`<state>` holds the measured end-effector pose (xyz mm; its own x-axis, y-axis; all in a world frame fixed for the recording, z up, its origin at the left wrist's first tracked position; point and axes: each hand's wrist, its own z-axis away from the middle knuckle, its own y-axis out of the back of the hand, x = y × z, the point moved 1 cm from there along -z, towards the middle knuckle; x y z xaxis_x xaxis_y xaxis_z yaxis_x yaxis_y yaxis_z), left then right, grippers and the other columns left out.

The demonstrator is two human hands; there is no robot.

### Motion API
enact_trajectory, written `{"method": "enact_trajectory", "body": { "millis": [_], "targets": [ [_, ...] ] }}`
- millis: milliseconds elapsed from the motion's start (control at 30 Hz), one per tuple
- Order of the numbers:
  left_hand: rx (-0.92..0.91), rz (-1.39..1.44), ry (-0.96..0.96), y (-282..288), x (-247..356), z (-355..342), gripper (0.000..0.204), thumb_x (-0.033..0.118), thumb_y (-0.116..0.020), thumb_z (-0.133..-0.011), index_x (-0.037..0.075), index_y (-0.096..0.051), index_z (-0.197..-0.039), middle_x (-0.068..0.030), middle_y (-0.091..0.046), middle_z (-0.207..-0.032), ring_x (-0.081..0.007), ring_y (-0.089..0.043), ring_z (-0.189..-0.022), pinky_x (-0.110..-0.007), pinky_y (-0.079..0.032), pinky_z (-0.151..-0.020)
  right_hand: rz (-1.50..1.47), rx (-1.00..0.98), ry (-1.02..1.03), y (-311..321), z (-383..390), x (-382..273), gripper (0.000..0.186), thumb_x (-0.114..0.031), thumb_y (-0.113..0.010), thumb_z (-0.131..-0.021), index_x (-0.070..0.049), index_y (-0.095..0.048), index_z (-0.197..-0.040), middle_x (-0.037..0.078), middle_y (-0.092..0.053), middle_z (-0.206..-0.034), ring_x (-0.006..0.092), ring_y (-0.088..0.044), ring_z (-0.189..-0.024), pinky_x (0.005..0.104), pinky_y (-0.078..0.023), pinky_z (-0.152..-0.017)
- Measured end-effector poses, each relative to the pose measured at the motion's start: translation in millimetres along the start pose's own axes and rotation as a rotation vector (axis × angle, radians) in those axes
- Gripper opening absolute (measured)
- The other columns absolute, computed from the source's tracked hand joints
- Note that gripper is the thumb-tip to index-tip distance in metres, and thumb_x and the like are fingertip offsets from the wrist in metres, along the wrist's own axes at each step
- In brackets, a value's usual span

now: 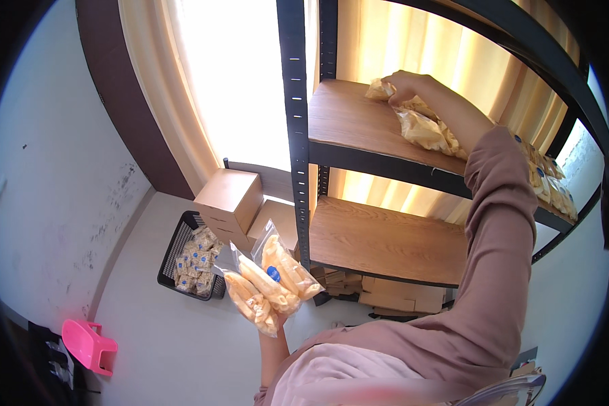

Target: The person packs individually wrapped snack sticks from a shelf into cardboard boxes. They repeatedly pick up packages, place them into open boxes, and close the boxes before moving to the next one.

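My left hand (281,323) is low in front of me, mostly hidden under the clear plastic bags of pale yellow stick-shaped snacks (267,277) it holds. One of these bags carries a round blue sticker. My right hand (413,86) reaches over the upper wooden shelf (352,118), its fingers closed on a clear bag of similar snacks (380,89). Just beneath that hand and forearm, more bagged snacks (427,128) lie on the same shelf, partly covered by my arm.
Further right on the shelf sit more bags with blue stickers (548,183). The rack has black metal posts (296,135) and a lower wooden shelf (386,237). On the floor are cardboard boxes (227,203), a black basket (172,254) of stickered packets and a pink plastic stool (88,345).
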<state>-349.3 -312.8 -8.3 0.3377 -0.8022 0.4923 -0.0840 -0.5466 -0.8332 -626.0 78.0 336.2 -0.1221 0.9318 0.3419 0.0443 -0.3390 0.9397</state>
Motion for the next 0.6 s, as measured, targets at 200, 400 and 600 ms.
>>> {"method": "enact_trajectory", "body": {
  "millis": [200,400,600],
  "targets": [
    [0.156,0.124,0.09,-7.1,3.7,-3.8,0.057,0.051,-0.044,-0.09,0.014,-0.036,-0.133,-0.0073,-0.046,-0.129,-0.0253,-0.05,-0.114,-0.048,-0.045,-0.094,-0.063,0.184,0.313,8.4,0.7,-49.0,0.035,-0.018,-0.064,-0.074,-0.004,-0.061,-0.106,0.017,-0.062,-0.099,0.03,-0.061,-0.092,0.0366,-0.049,-0.08],
    [-0.231,0.397,0.212,12.7,-11.0,-2.9,0.062,0.035,-0.054,-0.09,0.011,-0.025,-0.14,-0.0111,-0.038,-0.136,-0.0241,-0.04,-0.124,-0.045,-0.035,-0.105,-0.218,0.165,0.438,45.1,70.6,-113.7,0.043,0.0,-0.061,-0.069,0.001,-0.058,-0.113,0.019,-0.059,-0.107,0.0315,-0.059,-0.095,0.0363,-0.049,-0.082],
    [-0.321,0.377,0.365,21.2,-32.3,4.7,0.062,0.048,-0.046,-0.09,0.015,-0.028,-0.139,-0.0076,-0.038,-0.138,-0.0247,-0.038,-0.125,-0.049,-0.03,-0.105,-0.268,0.351,0.526,37.6,133.4,-127.2,0.037,0.0,-0.06,-0.073,-0.001,-0.061,-0.11,0.018,-0.058,-0.11,0.0305,-0.06,-0.096,0.0375,-0.049,-0.082]
  ]
}}
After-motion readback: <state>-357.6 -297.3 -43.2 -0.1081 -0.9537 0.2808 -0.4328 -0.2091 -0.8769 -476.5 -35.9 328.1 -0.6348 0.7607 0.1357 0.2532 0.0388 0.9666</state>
